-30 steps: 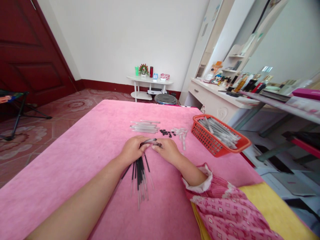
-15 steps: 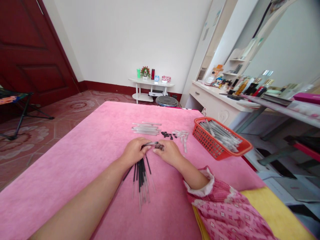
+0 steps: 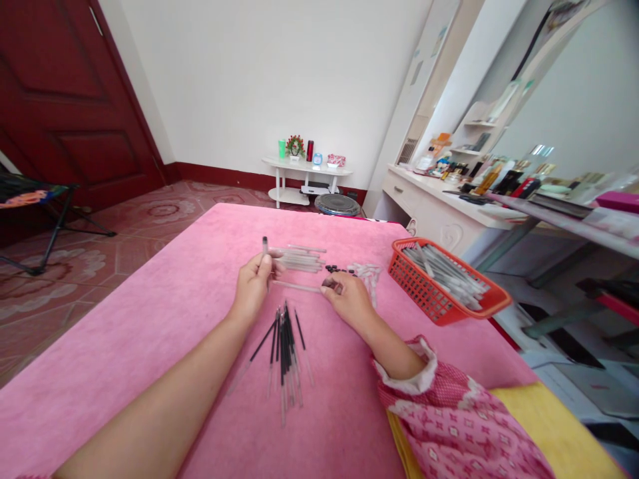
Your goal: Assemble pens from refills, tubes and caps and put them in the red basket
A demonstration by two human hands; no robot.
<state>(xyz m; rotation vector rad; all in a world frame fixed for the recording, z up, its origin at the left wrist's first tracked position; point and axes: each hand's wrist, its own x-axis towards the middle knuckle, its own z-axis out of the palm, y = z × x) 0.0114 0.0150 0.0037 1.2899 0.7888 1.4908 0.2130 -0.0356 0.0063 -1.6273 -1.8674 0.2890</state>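
Note:
My left hand is closed around a pen, whose black end points up above the thumb. My right hand pinches the right end of a clear pen barrel, which reaches left to near my left fingers. Several black ink refills lie fanned out on the pink cloth just in front of me. Beyond my hands lies a row of clear barrels. Small black plugs sit behind my right hand, partly hidden by it, beside a heap of clear caps.
An orange-red plastic basket full of clear and grey pens stands at the right on the pink-covered table. A yellow cloth lies at the near right corner. A dressing table with bottles stands beyond the right edge.
My hands have moved apart. The pen in my left hand has turned from lying flat to upright, and my right hand now has a clear barrel. The view has shifted slightly.

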